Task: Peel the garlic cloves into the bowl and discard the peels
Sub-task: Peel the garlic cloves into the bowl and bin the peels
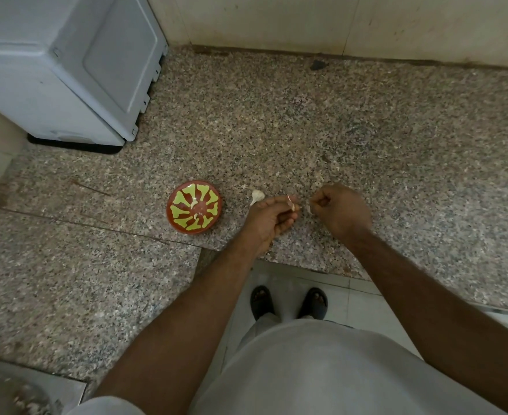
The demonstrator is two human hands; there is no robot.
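A large pale grey-white appliance with a moulded panel [67,64] stands on the far left corner of the speckled granite counter [306,121], against the cream tiled wall [336,22]; no writing on it can be read. Near the counter's front left corner part of a steel sink [13,393] shows. A thin brown stick [92,188] lies on the stone between the appliance and the small round red-brown bowl with a yellow-green petal pattern [193,206], which sits toward the front edge and holds a few pale peeled cloves.

Just right of the bowl a white garlic piece with a papery tail [257,196] lies on the stone, touching nothing. Beside it the left hand [269,218], palm up and fingers curled, pinches a small pale garlic clove [292,205] at its fingertips. The right hand [341,209], close by but apart, is curled into a loose fist, pinching a whitish scrap of peel [310,208]. A small dark chip [318,65] lies by the back wall. Below the counter's front edge two dark sandals [288,302] stand on pale floor tiles.
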